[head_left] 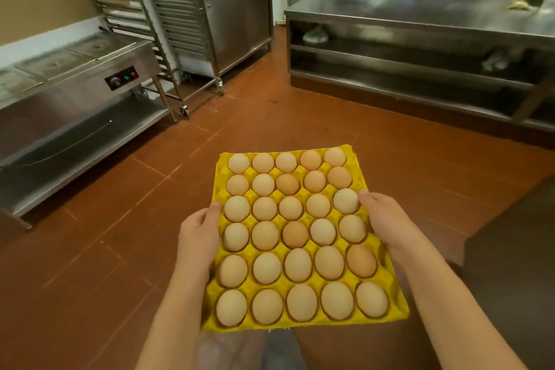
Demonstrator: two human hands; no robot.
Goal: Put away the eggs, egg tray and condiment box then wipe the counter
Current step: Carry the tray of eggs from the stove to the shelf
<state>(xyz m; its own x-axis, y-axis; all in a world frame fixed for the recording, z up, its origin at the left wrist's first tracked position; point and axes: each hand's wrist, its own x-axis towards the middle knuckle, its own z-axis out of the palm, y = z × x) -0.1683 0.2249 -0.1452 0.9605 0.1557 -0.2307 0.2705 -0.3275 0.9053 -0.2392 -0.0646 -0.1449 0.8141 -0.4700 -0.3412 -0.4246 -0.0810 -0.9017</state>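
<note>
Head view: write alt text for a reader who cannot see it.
Two bare hands, left hand and right hand, hold a yellow egg tray full of eggs by its sides above a red tiled floor. Steel counters and tray racks stand behind.

The egg tray (303, 323) sat between the left hand (199, 234) and the right hand (387, 224), above the floor (114, 234). 30 eggs (295, 234) lay in it, 5 across. A counter (420, 9) stood ahead right, racks (168, 9) ahead left.
</note>
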